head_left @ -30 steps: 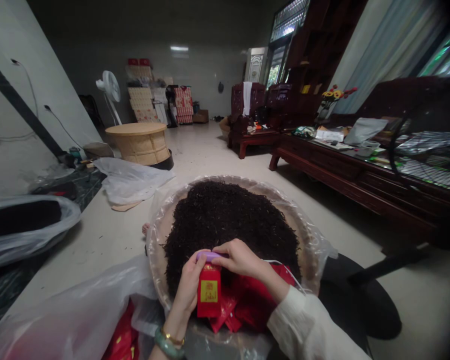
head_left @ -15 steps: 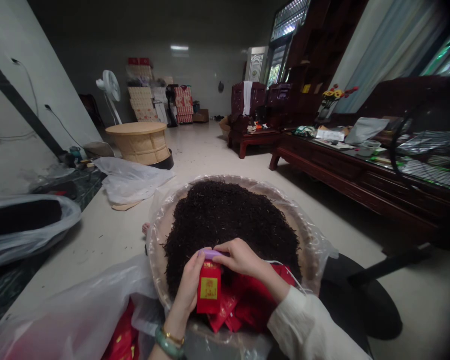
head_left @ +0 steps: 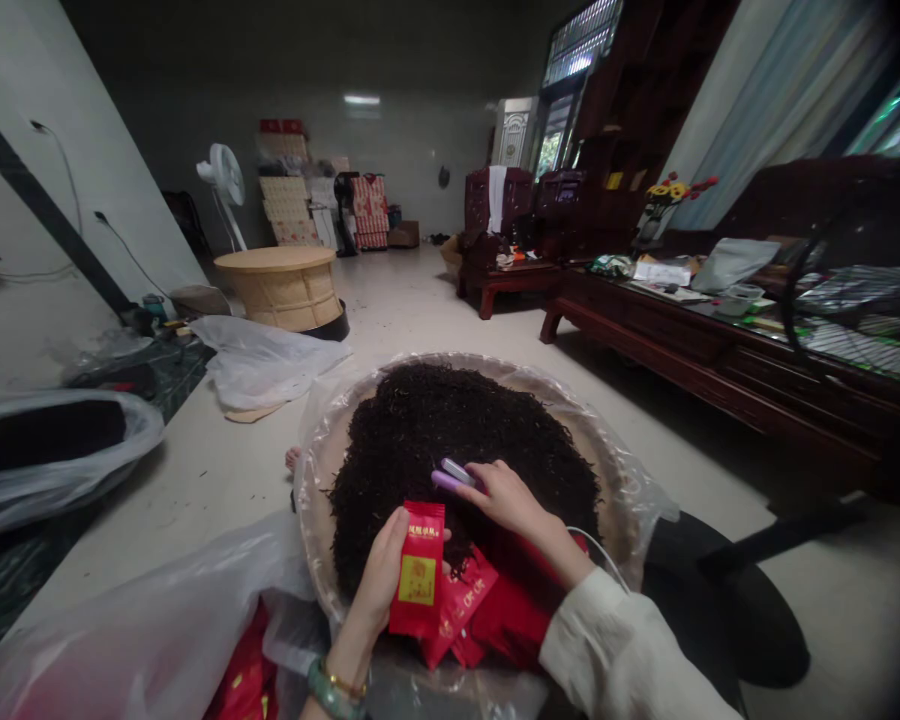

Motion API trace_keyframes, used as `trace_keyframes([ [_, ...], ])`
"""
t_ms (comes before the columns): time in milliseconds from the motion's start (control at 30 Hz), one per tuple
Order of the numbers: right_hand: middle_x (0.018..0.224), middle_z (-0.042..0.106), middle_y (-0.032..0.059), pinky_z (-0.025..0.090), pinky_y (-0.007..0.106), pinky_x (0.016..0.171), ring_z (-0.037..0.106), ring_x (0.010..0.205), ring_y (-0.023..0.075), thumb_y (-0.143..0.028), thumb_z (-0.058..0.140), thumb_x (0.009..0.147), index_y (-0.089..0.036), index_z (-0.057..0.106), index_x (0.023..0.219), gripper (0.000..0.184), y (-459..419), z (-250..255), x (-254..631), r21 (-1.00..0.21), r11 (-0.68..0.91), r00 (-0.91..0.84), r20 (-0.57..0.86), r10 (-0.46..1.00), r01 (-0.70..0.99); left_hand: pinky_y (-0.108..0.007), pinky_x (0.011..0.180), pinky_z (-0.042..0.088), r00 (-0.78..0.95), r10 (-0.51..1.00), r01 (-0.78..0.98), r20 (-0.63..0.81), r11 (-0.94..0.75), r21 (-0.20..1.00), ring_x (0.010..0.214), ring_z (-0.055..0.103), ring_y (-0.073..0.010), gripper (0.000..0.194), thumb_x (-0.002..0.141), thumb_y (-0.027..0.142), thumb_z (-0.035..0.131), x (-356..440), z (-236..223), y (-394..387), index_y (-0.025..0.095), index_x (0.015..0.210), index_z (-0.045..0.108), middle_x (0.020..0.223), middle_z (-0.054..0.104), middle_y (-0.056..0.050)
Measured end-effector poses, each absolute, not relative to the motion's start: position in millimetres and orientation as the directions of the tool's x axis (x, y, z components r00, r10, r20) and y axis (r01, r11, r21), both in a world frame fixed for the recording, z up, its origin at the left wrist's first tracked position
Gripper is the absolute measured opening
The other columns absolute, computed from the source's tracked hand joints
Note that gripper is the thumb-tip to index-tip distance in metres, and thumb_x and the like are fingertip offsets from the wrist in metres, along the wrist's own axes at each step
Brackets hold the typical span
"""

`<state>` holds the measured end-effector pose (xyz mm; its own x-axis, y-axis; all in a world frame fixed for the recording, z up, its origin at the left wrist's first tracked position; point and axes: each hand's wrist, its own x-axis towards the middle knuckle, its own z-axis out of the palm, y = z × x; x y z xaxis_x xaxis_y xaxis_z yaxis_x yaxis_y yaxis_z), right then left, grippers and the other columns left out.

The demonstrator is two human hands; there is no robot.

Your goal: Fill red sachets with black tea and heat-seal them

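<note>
My left hand (head_left: 385,570) grips a red tea packet (head_left: 420,572) with a yellow label, held upright, its crimped top edge facing away from me. Closed around a purple handheld bag sealer (head_left: 457,477) is my right hand (head_left: 511,498); the sealer's two jaws stand apart, to the upper right of the packet, not touching it. A white cord (head_left: 601,548) runs past my right wrist. Under both hands lies a heap of dark loose tea leaves (head_left: 465,420) in a round, plastic-lined basket (head_left: 319,500). More red packets (head_left: 487,610) lie at the basket's near side, partly hidden by my right forearm.
A clear plastic bag (head_left: 180,600) with red packets is at my lower left. Another plastic bag (head_left: 139,425) of dark leaves stands at far left. A black round stand base (head_left: 727,610) sits right of the basket. Beyond are a drum-shaped table (head_left: 277,262) and a long wooden table (head_left: 690,360).
The bag sealer has come off the packet's top edge and moved right and up, its jaws now apart. My left hand keeps the packet, whose whole top now shows.
</note>
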<state>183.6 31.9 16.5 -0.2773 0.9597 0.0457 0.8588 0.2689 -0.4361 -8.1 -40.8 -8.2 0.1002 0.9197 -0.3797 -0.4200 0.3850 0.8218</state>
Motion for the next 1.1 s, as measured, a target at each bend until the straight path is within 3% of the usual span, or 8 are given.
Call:
trace_keyframes([
  [133,0.091,0.069,0.0064,0.043,0.031,0.078,0.059,0.087,0.0208,-0.039,0.055,0.09,-0.019,0.069,0.095,0.024,19,18,167,-0.581,0.363,-0.333,0.163,0.929,0.729,-0.025,0.045,0.047,0.086,0.94,-0.383,-0.331,0.338,0.86,0.05,0.066,-0.0192,0.061,0.063,0.065,0.071,-3,-9,-40,0.02,0.101,0.054,0.073,0.072,-0.004],
  [267,0.07,0.064,0.0009,0.043,0.025,0.064,0.059,0.068,0.0154,-0.029,0.065,0.084,-0.016,0.066,0.072,0.018,6,13,146,-0.752,0.376,-0.445,0.123,0.887,0.541,-0.022,0.045,0.041,0.091,0.968,-0.287,-0.235,0.251,0.924,0.047,0.058,-0.0138,0.046,0.068,0.06,0.069,-1,-12,-38,0.02,0.085,0.057,0.06,0.062,0.003],
  [500,0.061,0.058,-0.0026,0.042,0.023,0.06,0.054,0.059,0.0114,-0.023,0.059,0.086,-0.015,0.065,0.066,0.023,0,18,146,-0.788,0.431,-0.583,0.115,0.804,0.439,-0.019,0.046,0.033,-0.034,0.997,-0.116,-0.073,0.068,0.991,0.048,0.043,-0.0097,0.043,0.064,0.056,0.073,-10,-12,-34,0.016,0.059,0.058,0.052,0.051,0.004],
  [700,0.054,0.058,-0.0025,0.044,0.02,0.048,0.054,0.049,0.0099,-0.039,0.061,0.083,-0.015,0.071,0.073,0.028,2,23,150,-0.937,0.102,-0.557,-0.108,0.823,0.333,-0.021,0.046,0.032,-0.124,0.988,-0.141,-0.094,0.076,0.987,0.047,0.042,-0.0096,0.049,0.062,0.062,0.072,-11,-13,-36,0.017,0.055,0.056,0.049,0.051,0.005],
  [800,0.049,0.057,-0.0025,0.045,0.022,0.046,0.055,0.045,0.011,-0.049,0.071,0.071,-0.016,0.07,0.064,0.034,8,20,151,-0.956,0.029,-0.437,-0.106,0.893,0.293,-0.022,0.048,0.037,-0.159,0.969,-0.233,-0.188,0.148,0.961,0.047,0.05,-0.0118,0.054,0.061,0.069,0.067,-16,-19,-35,0.016,0.062,0.059,0.052,0.058,0.002],
  [900,0.048,0.059,-0.001,0.048,0.024,0.047,0.056,0.045,0.0125,-0.056,0.074,0.064,-0.016,0.068,0.058,0.04,10,33,143,-0.979,0.013,-0.271,-0.043,0.962,0.202,-0.026,0.051,0.044,-0.185,0.936,-0.388,-0.299,0.211,0.897,0.054,0.062,-0.0178,0.061,0.063,0.071,0.063,-18,-29,-37,0.014,0.085,0.063,0.066,0.069,-0.005],
  [967,0.055,0.065,0.0013,0.051,0.026,0.051,0.06,0.05,0.0141,-0.058,0.072,0.064,-0.016,0.07,0.063,0.042,6,50,130,-0.997,0.018,-0.257,-0.002,0.966,0.076,-0.027,0.05,0.045,-0.209,0.921,-0.445,-0.329,0.21,0.87,0.055,0.064,-0.0198,0.061,0.064,0.068,0.063,-16,-34,-41,0.013,0.091,0.061,0.071,0.071,-0.009],
  [1100,0.091,0.074,0.0053,0.055,0.033,0.075,0.07,0.079,0.0194,-0.059,0.062,0.075,-0.017,0.069,0.11,0.054,-6,80,100,-0.99,0.03,-0.632,0.11,0.767,-0.135,-0.024,0.044,0.042,-0.284,0.917,-0.481,-0.281,0.117,0.869,0.049,0.063,-0.0175,0.048,0.069,0.057,0.062,-7,-36,-49,0.017,0.094,0.056,0.068,0.071,-0.005],
])
